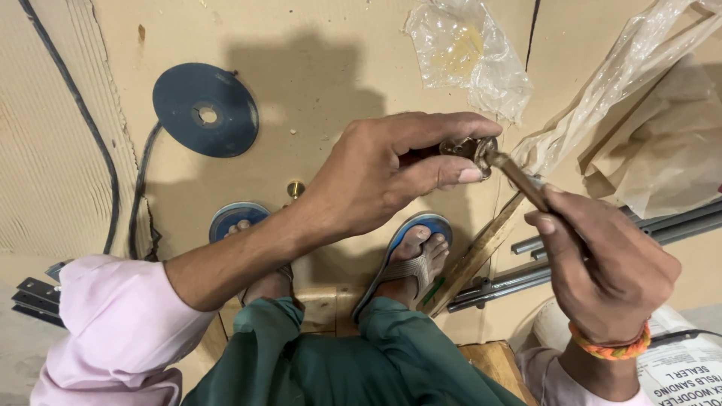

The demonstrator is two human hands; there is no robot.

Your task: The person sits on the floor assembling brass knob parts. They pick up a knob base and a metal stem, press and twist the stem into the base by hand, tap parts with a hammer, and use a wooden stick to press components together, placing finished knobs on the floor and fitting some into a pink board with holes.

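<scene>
Knob: I see a small brass knob [472,149] held in the air above the floor, over the right foot, between the two hands.
Left hand: my view has the left hand [383,177] curled round the knob, thumb pressed under it and forefinger arched over the top; the other fingers are folded in, so the grip is tight on the piece.
Right hand: the right hand [609,267] is closed in a fist round the handle of a screwdriver [519,174], thumb lying along the shaft; an orange braided band [613,347] sits on the wrist.
Screwdriver: its tip meets the knob at the left thumb; the shaft slopes down to the right into the fist.
Feet: two feet in blue sandals [406,259] rest on brown cardboard [316,68] below the hands, green trousers above them.
Near the feet: a second small brass knob [295,188] stands on the cardboard just beside the left forearm.
Farther left: a round blue disc [205,110] lies flat, a black cable [90,128] running past it.
Right side: metal rails [526,274] and a wooden strip [481,252] lie beside the right foot, under the right hand.
Top edge: crumpled clear plastic bags [466,53] lie well apart from the hands.
</scene>
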